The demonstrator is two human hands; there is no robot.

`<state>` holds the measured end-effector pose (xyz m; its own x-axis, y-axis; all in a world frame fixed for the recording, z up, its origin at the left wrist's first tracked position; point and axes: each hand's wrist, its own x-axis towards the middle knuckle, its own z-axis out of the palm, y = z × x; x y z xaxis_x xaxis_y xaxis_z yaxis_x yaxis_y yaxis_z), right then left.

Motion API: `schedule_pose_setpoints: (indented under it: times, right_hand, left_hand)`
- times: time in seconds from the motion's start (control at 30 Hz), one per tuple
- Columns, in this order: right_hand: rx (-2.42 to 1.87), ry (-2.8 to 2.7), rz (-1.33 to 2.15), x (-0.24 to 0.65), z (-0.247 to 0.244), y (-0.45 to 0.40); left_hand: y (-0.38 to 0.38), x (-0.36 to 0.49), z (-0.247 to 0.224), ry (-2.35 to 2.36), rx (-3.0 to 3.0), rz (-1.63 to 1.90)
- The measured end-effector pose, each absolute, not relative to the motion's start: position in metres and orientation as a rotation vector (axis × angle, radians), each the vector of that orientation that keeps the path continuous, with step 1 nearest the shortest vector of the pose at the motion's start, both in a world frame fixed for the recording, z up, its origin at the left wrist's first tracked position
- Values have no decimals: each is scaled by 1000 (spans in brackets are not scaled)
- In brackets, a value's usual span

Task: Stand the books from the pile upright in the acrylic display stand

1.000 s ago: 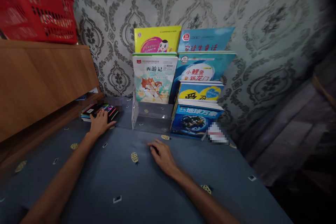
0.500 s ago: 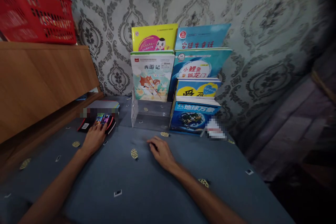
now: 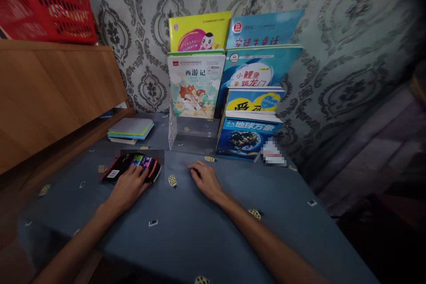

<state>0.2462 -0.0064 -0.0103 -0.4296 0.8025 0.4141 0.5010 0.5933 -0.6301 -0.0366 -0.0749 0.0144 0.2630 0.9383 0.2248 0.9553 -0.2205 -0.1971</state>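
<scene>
Well, from where I'm standing, what matters is how the black book (image 3: 128,165) lies under the left hand (image 3: 129,187). It is flat on the tabletop (image 3: 176,226), just in front of the stack of books (image 3: 131,130) and apart from it. Its longer side, as it looks to me, runs crosswise, left to right, while the left forearm comes in on a slant from the near side. So the fingers meet it across its length, over the right half of the cover. That grip is spread out, palm down, resting on the book rather than wrapped round it; whether the thumb presses on the edge, I can't tell.

The right hand (image 3: 207,182) is farther from it, off to the right, loosely curled with a gap by the thumb and holding nothing I can see. Beyond both hands stands the clear rack (image 3: 172,136), to the right of the black book and farther back.
</scene>
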Motion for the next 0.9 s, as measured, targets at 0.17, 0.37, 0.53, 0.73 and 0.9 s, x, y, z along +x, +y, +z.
schedule_pose_setpoints:
  times: [0.17, 0.37, 0.53, 0.73, 0.9]
  right_hand:
    - [-992, -2093, 535, 247, -13, -7]
    - [-810, -2033, 500, 247, -7, -13]
    - [-805, -2056, 532, 248, -7, -14]
    - [-889, -2141, 531, 248, -12, -12]
    - [-880, -2186, 504, 248, -13, -13]
  left_hand:
    - [-92, -2, 2, -1517, -2416, -336]
    - [-105, 46, 1, -1323, -2524, -334]
    - [-114, 77, 7, -1061, -2630, -314]
    - [-82, 58, 15, -1185, -2650, -302]
    - [-57, 11, 14, -1489, -2428, -252]
